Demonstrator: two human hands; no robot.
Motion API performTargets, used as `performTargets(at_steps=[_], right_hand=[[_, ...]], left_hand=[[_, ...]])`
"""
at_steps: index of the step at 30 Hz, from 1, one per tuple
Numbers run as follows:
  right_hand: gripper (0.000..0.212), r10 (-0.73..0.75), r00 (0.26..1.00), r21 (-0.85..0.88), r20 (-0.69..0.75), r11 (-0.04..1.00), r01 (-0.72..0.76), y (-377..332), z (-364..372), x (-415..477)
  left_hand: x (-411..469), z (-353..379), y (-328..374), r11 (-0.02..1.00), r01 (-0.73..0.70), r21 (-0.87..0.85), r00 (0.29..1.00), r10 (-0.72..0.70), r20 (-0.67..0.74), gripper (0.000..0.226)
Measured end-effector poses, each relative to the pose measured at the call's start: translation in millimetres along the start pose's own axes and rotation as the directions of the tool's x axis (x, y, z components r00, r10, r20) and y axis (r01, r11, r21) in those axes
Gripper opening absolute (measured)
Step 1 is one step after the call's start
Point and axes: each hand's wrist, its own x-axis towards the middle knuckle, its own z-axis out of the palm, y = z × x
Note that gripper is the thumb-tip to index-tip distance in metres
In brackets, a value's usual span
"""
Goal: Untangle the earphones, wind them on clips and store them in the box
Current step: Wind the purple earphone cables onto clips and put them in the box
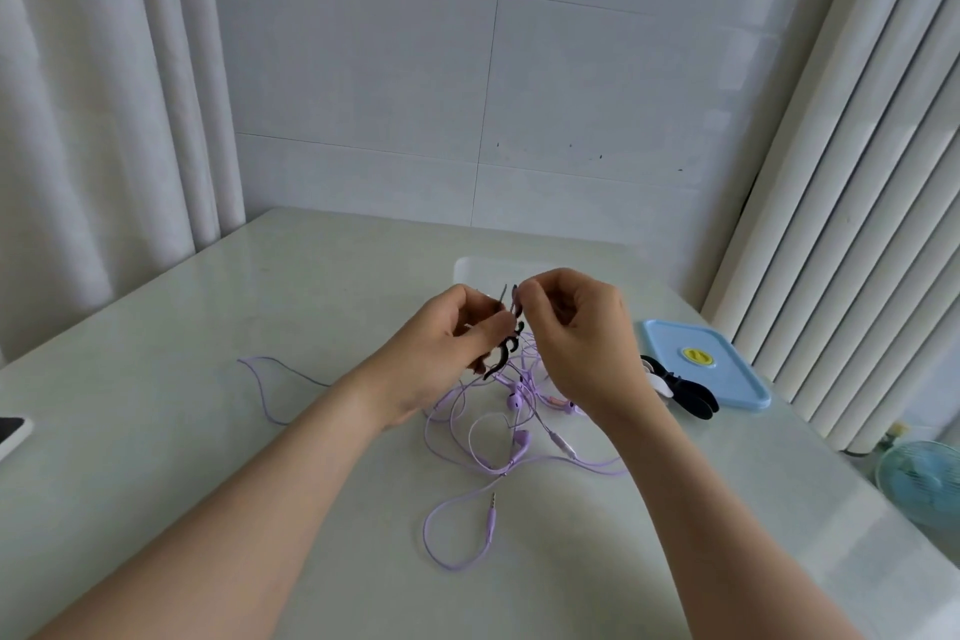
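A tangle of purple earphones (498, 437) lies on the white table, with earbuds in the middle and a jack plug (492, 509) on a loop nearer to me. Above the tangle my left hand (447, 343) grips a black clip (504, 353) with cord strands running up from the pile. My right hand (576, 333) pinches a purple cord right beside the clip's top. Behind my hands stands a clear box (483, 270), mostly hidden. More black clips (685, 390) lie to the right, one with a white cord on it.
A light blue lid (711, 369) with a yellow sticker lies at the table's right edge. A phone corner (10, 431) shows at the far left. A small blue fan (924, 483) stands beyond the table at the right. Curtains hang on both sides.
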Motion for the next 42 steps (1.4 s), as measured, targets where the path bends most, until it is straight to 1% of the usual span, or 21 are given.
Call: performTargets(at_steps=[2, 5, 7, 9, 12, 14, 17, 19, 21, 22, 25, 28, 30, 32, 33, 34, 36, 38, 39, 40, 42], right_hand=[[0.016, -0.056, 0.998, -0.097, -0.025, 0.994, 0.053, 1.9, -0.3, 0.4], [0.01, -0.157, 0.979, -0.252, -0.129, 0.96, 0.121, 6.7, -4.6, 3.3], [0.007, -0.189, 0.959, -0.274, -0.214, 0.953, 0.126, 10.3, -9.7, 5.7], [0.005, -0.212, 0.946, -0.282, -0.246, 0.949, 0.139, 14.3, -13.5, 7.6], [0.004, -0.234, 0.938, -0.293, -0.256, 0.944, 0.155, 18.8, -15.9, 9.1], [0.004, -0.229, 0.933, -0.299, -0.278, 0.944, 0.143, 20.8, -17.1, 9.6], [0.015, -0.186, 0.944, -0.328, -0.272, 0.94, 0.09, 25.1, -14.8, 9.6], [0.029, -0.139, 0.966, -0.358, -0.218, 0.932, 0.053, 25.9, -11.3, 9.0], [0.043, -0.064, 0.991, -0.363, -0.113, 0.931, 0.019, 22.2, -8.4, 8.3], [0.045, -0.019, 0.998, -0.341, -0.054, 0.94, 0.0, 20.1, -7.1, 7.9], [0.032, 0.057, 0.99, -0.265, 0.127, 0.964, -0.022, 12.8, -2.7, 5.4], [0.026, 0.039, 0.954, -0.262, 0.298, 0.964, 0.043, 6.1, -1.2, -0.5], [0.026, 0.025, 0.929, -0.272, 0.368, 0.959, 0.083, 3.0, -2.6, -3.6], [0.026, 0.014, 0.919, -0.274, 0.395, 0.956, 0.104, 1.2, -2.7, -5.8], [0.025, 0.0, 0.918, -0.27, 0.396, 0.956, 0.116, 0.1, -2.4, -6.9], [0.025, -0.017, 0.917, -0.259, 0.399, 0.957, 0.13, -1.4, -1.8, -7.9], [0.024, -0.061, 0.912, -0.209, 0.406, 0.965, 0.158, -7.1, -0.3, -10.9], [0.027, -0.094, 0.922, -0.137, 0.375, 0.978, 0.156, -13.8, 0.8, -12.4], [0.027, -0.092, 0.939, -0.093, 0.33, 0.987, 0.129, -16.1, 0.4, -11.6], [0.026, -0.077, 0.96, -0.057, 0.268, 0.994, 0.095, -17.0, 0.0, -9.5], [0.024, -0.035, 0.992, -0.02, 0.12, 0.999, 0.038, -15.0, -2.6, -3.7]], left_hand=[[-0.7, 2.0, -0.2, 0.994, -0.013, 0.108, 1.0, 0.014, -0.005, 0.023], [0.2, 0.1, 0.0, 0.989, -0.044, 0.142, 0.999, 0.047, -0.02, 0.015], [-0.4, -0.5, -0.8, 0.973, -0.058, 0.225, 0.998, 0.051, 0.036, 0.014], [-2.5, 3.4, -0.1, 0.96, -0.077, 0.268, 0.995, 0.057, 0.082, 0.016], [-3.8, 9.5, 4.5, 0.97, -0.116, 0.216, 0.991, 0.098, 0.088, 0.023], [-2.8, 8.8, 7.4, 0.978, -0.148, 0.145, 0.988, 0.141, 0.055, 0.026], [-1.9, 6.1, 9.0, 0.989, -0.139, -0.045, 0.99, 0.139, 0.0, 0.026], [-1.8, 6.0, 10.6, 0.976, -0.124, -0.179, 0.992, 0.122, -0.02, 0.026], [-0.4, 4.1, 11.9, 0.958, -0.123, -0.259, 0.992, 0.113, -0.056, 0.025], [1.2, 2.2, 11.9, 0.951, -0.123, -0.283, 0.991, 0.103, -0.085, 0.025], [4.6, -6.5, 9.3, 0.938, -0.106, -0.329, 0.983, 0.05, -0.175, 0.022], [5.9, -10.9, 8.0, 0.9, -0.039, -0.434, 0.98, -0.051, -0.193, 0.02], [6.2, -12.3, 8.6, 0.86, 0.014, -0.51, 0.978, -0.119, -0.173, 0.02], [5.4, -13.4, 9.5, 0.826, 0.052, -0.561, 0.974, -0.166, -0.154, 0.02], [5.8, -14.8, 8.2, 0.838, 0.057, -0.543, 0.971, -0.173, -0.164, 0.021], [6.6, -16.0, 6.1, 0.878, 0.048, -0.475, 0.967, -0.161, -0.199, 0.021], [9.0, -19.8, -2.5, 0.977, 0.002, -0.213, 0.949, -0.069, -0.307, 0.018], [8.9, -22.2, -7.9, 0.996, -0.055, 0.063, 0.936, 0.074, -0.343, 0.015], [8.9, -22.7, -10.1, 0.982, -0.072, 0.177, 0.945, 0.124, -0.301, 0.015], [9.0, -22.4, -11.7, 0.966, -0.084, 0.245, 0.962, 0.143, -0.233, 0.015], [7.9, -19.7, -11.5, 0.968, -0.084, 0.236, 0.988, 0.111, -0.106, 0.017]])
